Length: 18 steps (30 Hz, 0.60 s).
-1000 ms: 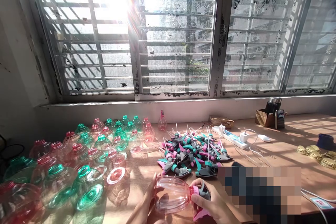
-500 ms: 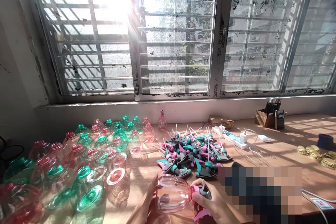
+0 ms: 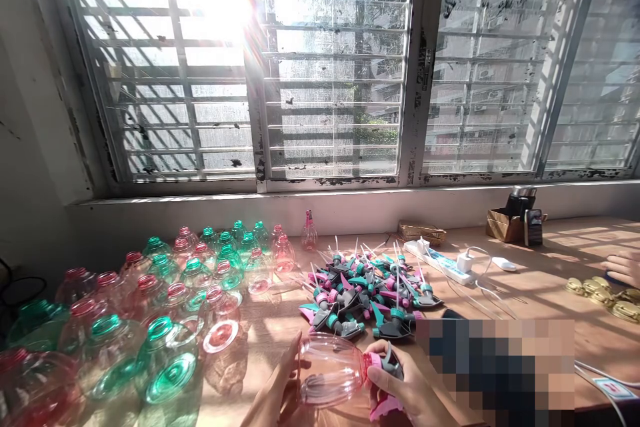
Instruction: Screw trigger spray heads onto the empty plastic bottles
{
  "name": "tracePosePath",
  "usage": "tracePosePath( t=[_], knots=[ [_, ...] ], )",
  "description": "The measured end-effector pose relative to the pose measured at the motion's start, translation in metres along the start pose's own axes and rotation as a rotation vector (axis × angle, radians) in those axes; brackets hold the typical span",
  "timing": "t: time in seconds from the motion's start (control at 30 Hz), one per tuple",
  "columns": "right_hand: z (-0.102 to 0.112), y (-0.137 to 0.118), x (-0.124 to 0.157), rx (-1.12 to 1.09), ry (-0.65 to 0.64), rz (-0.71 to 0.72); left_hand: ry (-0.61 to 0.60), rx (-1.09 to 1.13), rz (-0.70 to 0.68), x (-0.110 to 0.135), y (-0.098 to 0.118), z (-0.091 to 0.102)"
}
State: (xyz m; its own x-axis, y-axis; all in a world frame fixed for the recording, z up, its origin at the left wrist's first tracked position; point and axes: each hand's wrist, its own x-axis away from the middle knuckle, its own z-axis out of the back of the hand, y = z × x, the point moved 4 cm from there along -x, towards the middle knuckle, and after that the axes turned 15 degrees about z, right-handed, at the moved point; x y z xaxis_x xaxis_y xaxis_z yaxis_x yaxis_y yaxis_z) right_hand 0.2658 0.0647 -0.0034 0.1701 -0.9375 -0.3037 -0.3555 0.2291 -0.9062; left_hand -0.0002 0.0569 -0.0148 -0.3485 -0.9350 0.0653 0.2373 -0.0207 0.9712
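Note:
A clear pink spray bottle (image 3: 330,370) lies on its side in the air between my two hands, low in the middle of the view. My left hand (image 3: 281,383) is closed around its base end; part of those fingers is hidden behind the bottle. At the neck, my right hand (image 3: 400,380) grips a grey and pink trigger sprayer (image 3: 391,365), which sits against the bottle's mouth. Just beyond my hands spreads a pile of loose trigger sprayers (image 3: 365,290) in grey, pink and teal, with thin white tubes sticking up.
Several open pink and green bottles (image 3: 167,347) stand at the left. A bottle with a sprayer (image 3: 309,233) is by the wall. Right of the pile lie a power strip (image 3: 440,263) with cables and gold-coloured pieces (image 3: 595,290). Another person's hand (image 3: 625,267) reaches in at the right edge.
Another person's hand has come in from the right, over the dark blue ring-like object. My hands and the pink bottle have hardly moved.

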Motion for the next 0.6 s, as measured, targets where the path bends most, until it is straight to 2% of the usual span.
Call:
tracePosePath(
  t=[0.23, 0.4, 0.6],
  knots=[
    [0.002, 0.001, -0.001, -0.002, -0.025, 0.03, 0.077, -0.01, -0.051, 0.008, 0.014, -0.003],
    [0.002, 0.0, -0.001, -0.005, 0.0, 0.027, 0.016, 0.013, -0.042, 0.004, 0.017, -0.004],
    [0.002, 0.002, -0.001, -0.036, 0.007, 0.01, 0.01, 0.036, -0.107, 0.003, 0.018, -0.006]
  ],
)
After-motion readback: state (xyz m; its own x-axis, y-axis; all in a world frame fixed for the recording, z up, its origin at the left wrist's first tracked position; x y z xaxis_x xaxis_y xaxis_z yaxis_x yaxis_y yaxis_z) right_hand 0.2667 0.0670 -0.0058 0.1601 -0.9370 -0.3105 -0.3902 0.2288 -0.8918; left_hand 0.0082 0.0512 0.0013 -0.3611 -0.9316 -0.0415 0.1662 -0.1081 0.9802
